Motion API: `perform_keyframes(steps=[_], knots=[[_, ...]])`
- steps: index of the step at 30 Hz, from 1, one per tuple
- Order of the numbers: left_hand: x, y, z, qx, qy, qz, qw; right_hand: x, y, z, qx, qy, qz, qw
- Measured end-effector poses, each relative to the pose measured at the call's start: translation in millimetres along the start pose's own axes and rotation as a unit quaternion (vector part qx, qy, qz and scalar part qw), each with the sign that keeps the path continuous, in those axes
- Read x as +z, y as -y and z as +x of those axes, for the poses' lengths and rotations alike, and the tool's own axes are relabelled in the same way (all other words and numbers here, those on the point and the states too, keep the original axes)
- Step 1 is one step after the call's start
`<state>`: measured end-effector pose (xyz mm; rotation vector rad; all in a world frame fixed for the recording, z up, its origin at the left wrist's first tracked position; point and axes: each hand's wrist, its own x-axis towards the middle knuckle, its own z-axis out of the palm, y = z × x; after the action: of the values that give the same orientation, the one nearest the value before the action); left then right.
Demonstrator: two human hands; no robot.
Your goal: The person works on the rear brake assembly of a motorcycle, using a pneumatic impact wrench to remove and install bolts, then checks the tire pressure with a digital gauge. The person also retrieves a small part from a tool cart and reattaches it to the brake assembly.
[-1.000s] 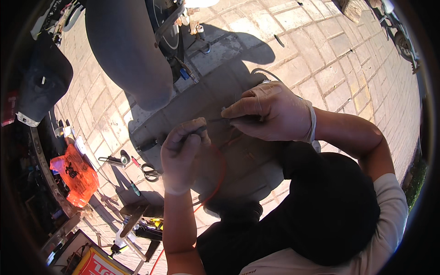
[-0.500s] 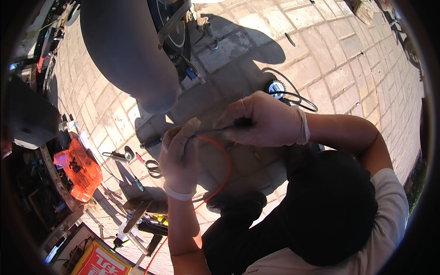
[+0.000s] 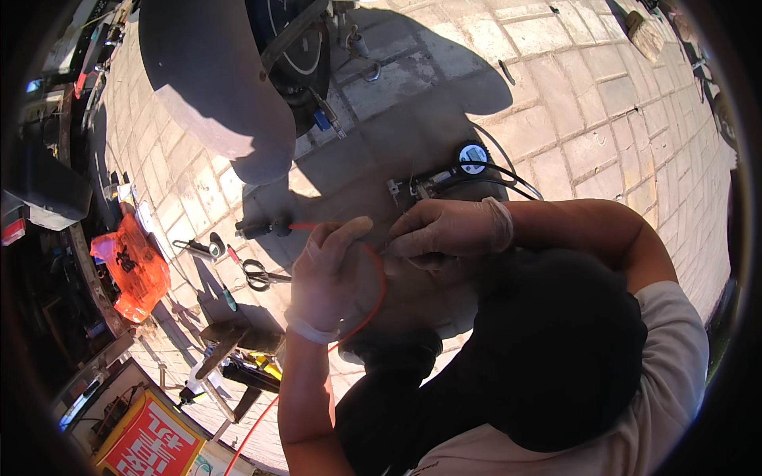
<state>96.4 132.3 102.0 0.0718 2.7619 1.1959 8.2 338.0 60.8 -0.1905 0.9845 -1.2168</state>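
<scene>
Both of my hands wear thin whitish gloves and are close together over the shaded paving. My left hand is closed, thumb against the curled fingers; what they hold, if anything, is hidden. An orange-red air hose passes under that hand and loops out beside it. At its far end is a dark tool lying on the ground. My right hand pinches something small and thin, too blurred to name, facing the left fingertips. Just beyond the right hand lies a tire inflator with a round digital gauge and black hose.
A large grey curved panel with dark machinery stands at the upper left. Scissors and small hand tools lie left of my left hand. Farther left are an orange plastic bag and a black box. A red sign is at the lower left.
My right hand has shifted slightly left and down, uncovering more of the inflator. The dark object in its fingers no longer shows clearly. My left hand stays nearly in place; the whole view has shifted slightly.
</scene>
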Motion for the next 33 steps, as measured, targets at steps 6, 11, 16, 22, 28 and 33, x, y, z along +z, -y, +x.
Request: perform_keyframes(steps=[6, 11, 16, 22, 28, 33], knots=[[3, -2, 7, 0.021, 0.065, 0.050, 0.996, -8, -13, 6, -0.035, 0.072, 0.102, 0.992], [20, 15, 11, -0.102, 0.079, 0.007, 0.992, -9, -30, 17, -0.187, -0.199, -0.627, 0.730], [31, 38, 21, -0.299, 0.126, -0.173, 0.930, -23, -39, 36, -0.182, -0.219, -0.683, 0.673], [33, 50, 21, 0.002, 0.024, 0.022, 0.999, -42, -27, 49, -0.176, -0.089, -0.496, 0.845], [38, 66, 23, -0.460, 0.082, -0.301, 0.831, -24, -35, 60, -0.175, -0.256, -0.712, 0.630], [43, 63, 9, -0.100, -0.006, -0.044, 0.994, -45, -26, 68, -0.006, -0.025, -0.094, 0.995]])
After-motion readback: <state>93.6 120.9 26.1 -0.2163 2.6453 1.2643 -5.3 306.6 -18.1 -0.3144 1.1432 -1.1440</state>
